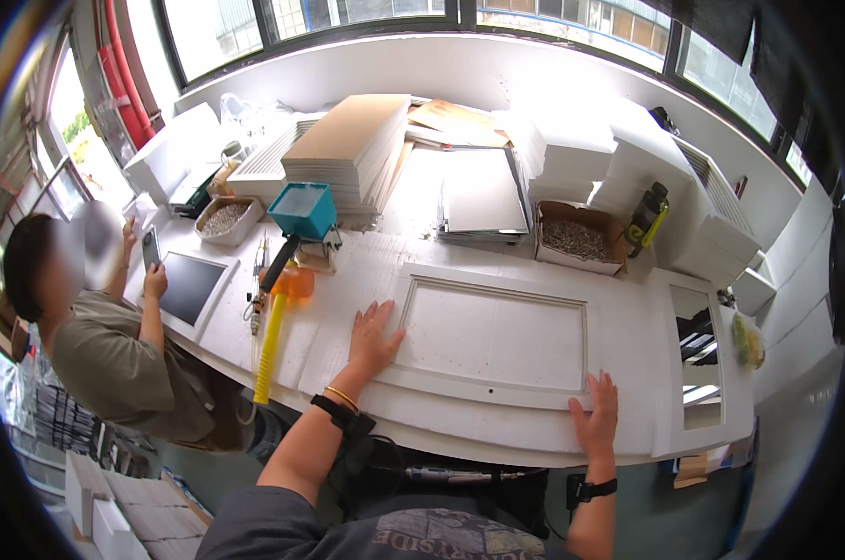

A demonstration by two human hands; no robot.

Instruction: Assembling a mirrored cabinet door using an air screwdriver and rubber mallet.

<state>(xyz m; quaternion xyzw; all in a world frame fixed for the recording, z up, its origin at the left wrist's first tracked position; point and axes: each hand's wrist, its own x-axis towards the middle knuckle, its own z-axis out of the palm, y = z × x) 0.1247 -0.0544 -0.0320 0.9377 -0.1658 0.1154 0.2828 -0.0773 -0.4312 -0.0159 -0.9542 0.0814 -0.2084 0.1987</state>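
A white rectangular frame (497, 280) with a stepped inner edge lies flat on the white bench right in front of me. A small dark hole shows in its near side. My left hand (376, 338) rests flat on the frame's left side, fingers stretched forward and a little apart. At the near right corner, my right hand (597, 415) is open with its fingers pointing away from me, touching or just beside the frame's edge. Neither hand is closed round anything.
Left of the frame lie a mallet with an orange head (294, 283) and yellow handle (270, 350), and a teal container (303, 211). Behind stand a cardboard box of small metal pieces (574, 238) and stacked panels (343, 154). A co-worker (114, 350) holds a phone (151, 246).
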